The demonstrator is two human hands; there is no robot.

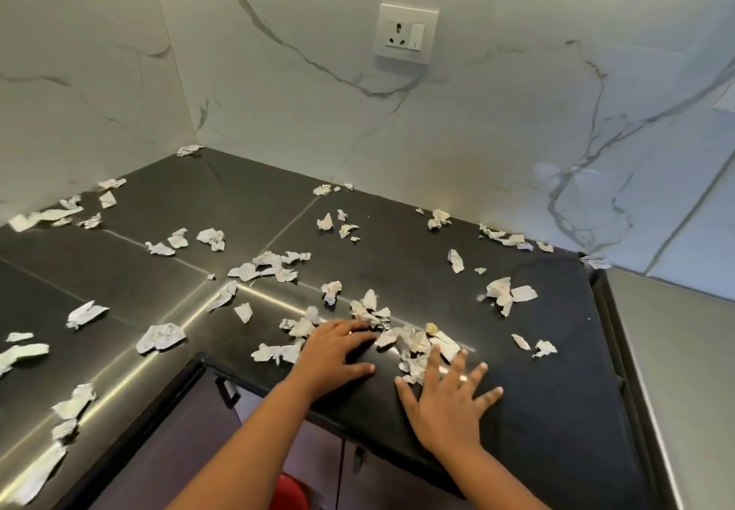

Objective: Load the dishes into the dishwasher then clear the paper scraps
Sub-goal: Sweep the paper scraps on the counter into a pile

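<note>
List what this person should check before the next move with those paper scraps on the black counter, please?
1. Hands free: left hand and right hand rest open on the countertop, holding nothing: ok.
2. Scraps gathered: a small pile sits between the hands, yet many lie scattered, like the corner scrap: not ok.
3. Counter free of dishes: none in view: ok.
4. Somewhere to drop scraps: a red object shows below the edge; bin or not: cannot tell.
5. Dishwasher loaded: out of view: cannot tell.
</note>
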